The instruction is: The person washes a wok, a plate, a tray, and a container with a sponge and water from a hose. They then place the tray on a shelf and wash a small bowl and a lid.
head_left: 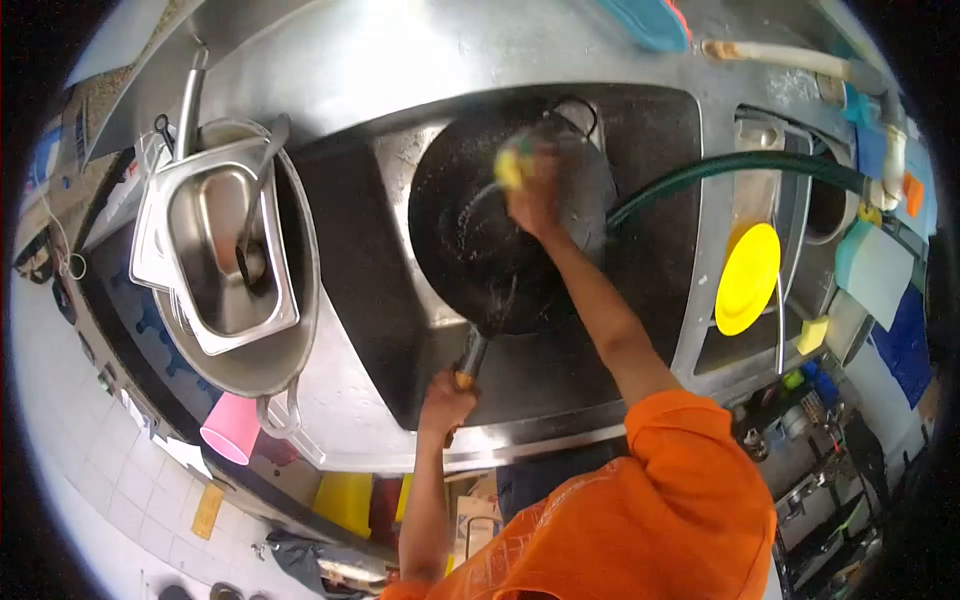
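A large dark pan (470,270) lies tilted in the deep sink basin, its metal handle pointing toward my body. My left hand (448,404) is wrapped round that handle at the sink's front edge. Over the upper right of the pan's inside, my right hand (533,190) holds a yellow and green sponge (513,167); both are smeared by motion. Wet streaks show on the pan's dark surface. A green hose (740,168) runs from the right into the basin and ends beside the pan.
Left of the basin stands a big oval pot (307,215) holding steel trays (215,345) and a ladle (252,262). A pink cup (231,428) is below it. On the right, a yellow plate (748,279) leans in a second basin, near a yellow sponge (812,335).
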Tool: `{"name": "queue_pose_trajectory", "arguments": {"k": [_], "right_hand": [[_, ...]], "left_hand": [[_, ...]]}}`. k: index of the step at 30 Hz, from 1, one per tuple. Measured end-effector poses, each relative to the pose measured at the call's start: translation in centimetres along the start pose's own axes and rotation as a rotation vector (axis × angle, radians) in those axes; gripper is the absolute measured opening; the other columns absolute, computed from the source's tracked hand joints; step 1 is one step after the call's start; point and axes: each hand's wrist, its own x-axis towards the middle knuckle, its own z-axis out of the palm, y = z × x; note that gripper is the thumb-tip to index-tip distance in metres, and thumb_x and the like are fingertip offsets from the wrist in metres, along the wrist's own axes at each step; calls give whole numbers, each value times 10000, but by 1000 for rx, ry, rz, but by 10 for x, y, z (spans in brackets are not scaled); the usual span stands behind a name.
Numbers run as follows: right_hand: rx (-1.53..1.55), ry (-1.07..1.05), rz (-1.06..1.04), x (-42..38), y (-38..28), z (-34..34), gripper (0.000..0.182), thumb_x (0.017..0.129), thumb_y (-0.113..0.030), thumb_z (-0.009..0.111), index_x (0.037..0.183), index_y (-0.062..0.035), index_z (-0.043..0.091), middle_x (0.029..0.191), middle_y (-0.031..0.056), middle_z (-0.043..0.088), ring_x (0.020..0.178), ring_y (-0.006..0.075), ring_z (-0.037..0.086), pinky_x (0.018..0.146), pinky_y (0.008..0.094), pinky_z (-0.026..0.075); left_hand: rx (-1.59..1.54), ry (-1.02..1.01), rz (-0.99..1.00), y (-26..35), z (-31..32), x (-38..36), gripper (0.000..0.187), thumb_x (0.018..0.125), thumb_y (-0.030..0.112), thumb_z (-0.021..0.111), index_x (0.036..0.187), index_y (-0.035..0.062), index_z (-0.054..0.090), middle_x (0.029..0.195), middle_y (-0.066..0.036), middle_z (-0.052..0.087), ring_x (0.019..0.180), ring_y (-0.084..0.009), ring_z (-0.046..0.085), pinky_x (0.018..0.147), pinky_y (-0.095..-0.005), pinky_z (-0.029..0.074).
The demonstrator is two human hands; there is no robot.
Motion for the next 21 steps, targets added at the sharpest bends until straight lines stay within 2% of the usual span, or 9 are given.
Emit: {"name": "queue_pose_trajectory", "arguments": {"k": [1,4,6,8,12,15,18,20,21], "right_hand": [[353,-53,-152,-26,-3,24,725,788,-218,631,1427,-58,327,1515,244,162,1391,409,184,1115,559,145],[471,-555,-226,-104,-77,-59,774,787,-93,610,1475,-190,269,1542,143,157,1422,376,123,1146,519,140],[198,-732,-153,-135,-43,-88,774,822,-123,603,1490,-176,215,1549,152,114,1414,383,139,1142,503,159],[-299,-593,272,-123,-19,-111,772,829,-150,610,1488,-136,209,1535,184,135,1408,394,141,1130,507,181],[-241,140,243,-25,21,-51,778,829,-177,615,1488,-123,204,1509,252,167,1407,414,128,1119,545,170],[84,377,189,56,-47,-10,838,807,-192,656,1485,-82,176,1525,249,106,1404,438,104,1120,556,145],[485,-63,-122,14,-131,-1,788,863,-235,608,1500,-137,156,1549,206,-19,1425,393,40,1145,526,93],[699,-292,-308,-71,-138,-17,786,821,-203,657,1482,-134,238,1549,191,58,1428,365,90,1143,516,127],[665,-441,-188,-104,-126,-36,724,812,-201,672,1444,-126,327,1533,173,151,1415,345,161,1140,497,167]], "left_hand": [[9,-13,-21,-5,1,-6,383,693,145,639,1021,-33,556,715,-193,610,558,-276,616,510,-379,478],[47,-119,-51,-1,-7,4,363,692,147,638,997,-36,563,652,-165,596,487,-263,585,464,-379,460],[-63,-105,-49,-4,-4,4,331,689,160,644,946,-39,579,649,-174,602,468,-251,590,440,-375,451],[-90,-103,-36,-2,-1,2,332,682,156,647,941,-41,583,678,-198,614,525,-282,618,481,-387,471],[77,36,73,-8,7,6,366,662,137,664,969,-47,586,765,-253,638,732,-389,658,639,-416,511],[144,133,138,-28,17,18,389,651,130,669,982,-55,584,821,-287,634,852,-434,632,725,-432,496],[154,167,185,-12,12,8,417,643,139,670,995,-70,590,843,-302,630,846,-438,630,725,-441,494],[221,201,232,-16,8,8,443,642,137,667,1022,-76,588,847,-303,631,849,-440,629,731,-442,494],[182,153,188,-21,4,14,476,642,135,663,1059,-80,582,853,-300,634,853,-437,631,737,-438,496]]}}
